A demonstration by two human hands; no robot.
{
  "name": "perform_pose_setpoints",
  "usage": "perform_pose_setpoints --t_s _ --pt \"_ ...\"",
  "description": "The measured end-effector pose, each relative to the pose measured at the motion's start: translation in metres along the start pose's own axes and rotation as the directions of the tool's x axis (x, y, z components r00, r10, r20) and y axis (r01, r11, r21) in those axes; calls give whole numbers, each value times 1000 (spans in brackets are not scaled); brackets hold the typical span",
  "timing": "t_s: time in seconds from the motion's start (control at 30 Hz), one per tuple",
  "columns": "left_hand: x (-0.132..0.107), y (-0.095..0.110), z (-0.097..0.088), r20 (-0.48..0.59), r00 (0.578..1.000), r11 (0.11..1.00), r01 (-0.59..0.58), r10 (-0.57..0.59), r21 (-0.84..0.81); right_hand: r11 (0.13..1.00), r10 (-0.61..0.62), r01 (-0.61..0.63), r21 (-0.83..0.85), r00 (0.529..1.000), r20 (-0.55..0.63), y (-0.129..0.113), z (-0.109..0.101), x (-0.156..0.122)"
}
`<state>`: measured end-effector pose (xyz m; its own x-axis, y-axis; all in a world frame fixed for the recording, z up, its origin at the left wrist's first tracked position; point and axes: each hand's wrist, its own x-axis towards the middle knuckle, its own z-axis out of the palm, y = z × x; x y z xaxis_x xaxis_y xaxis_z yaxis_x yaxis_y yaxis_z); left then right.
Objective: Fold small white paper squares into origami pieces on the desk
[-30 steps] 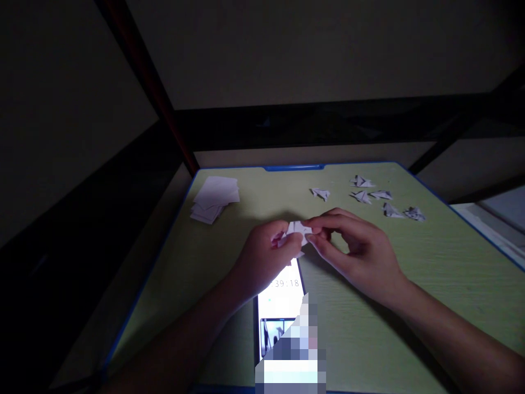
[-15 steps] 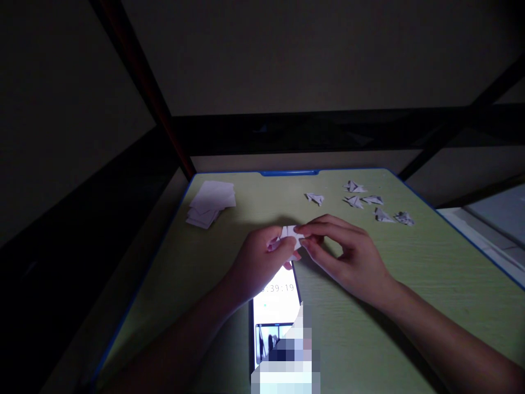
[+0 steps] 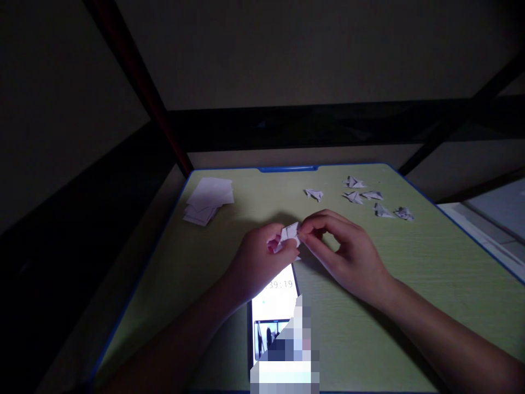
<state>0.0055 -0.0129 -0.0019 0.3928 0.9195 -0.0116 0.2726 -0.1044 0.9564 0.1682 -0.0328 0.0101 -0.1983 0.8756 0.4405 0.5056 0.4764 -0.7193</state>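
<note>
Left hand (image 3: 262,253) grips folded paper (image 3: 290,232), right hand (image 3: 346,249) pinches its edge, over a table (image 3: 426,260) bearing stacked sheets (image 3: 210,192)

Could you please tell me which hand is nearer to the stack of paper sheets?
Left. The left hand is right of the stack of paper sheets and closer to the camera; the right hand is farther right, at the right edge of the folded paper.
</note>
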Motion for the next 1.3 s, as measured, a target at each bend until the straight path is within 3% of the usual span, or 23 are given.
perform_pose_setpoints --t_s 0.37,0.57,0.77,1.03,1.1,1.2,1.3 --pt "0 0 -1 -3 1000 999 -9 9 50 991 -95 98 -95 995 44 2 1 -3" --pt "1 9 -1 32 998 995 56 -53 -88 957 -192 202 -209 979 69 4 0 -3" --pt "3 10 -2 72 997 970 41 -25 -240 942 -221 232 -241 973 72 3 0 -2" --pt "2 6 -2 57 998 967 36 -23 -250 955 -230 237 -178 972 57 3 -2 -2" --pt "2 6 -2 51 999 965 30 -17 -260 975 -204 203 -92 979 -3 2 -2 -2" --pt "2 8 -3 17 1000 972 19 -15 -234 991 -47 59 117 993 -107 1 -1 -2" --pt "2 9 -4 -5 1000 972 4 -5 -236 960 140 -118 253 988 -70 -2 0 0"
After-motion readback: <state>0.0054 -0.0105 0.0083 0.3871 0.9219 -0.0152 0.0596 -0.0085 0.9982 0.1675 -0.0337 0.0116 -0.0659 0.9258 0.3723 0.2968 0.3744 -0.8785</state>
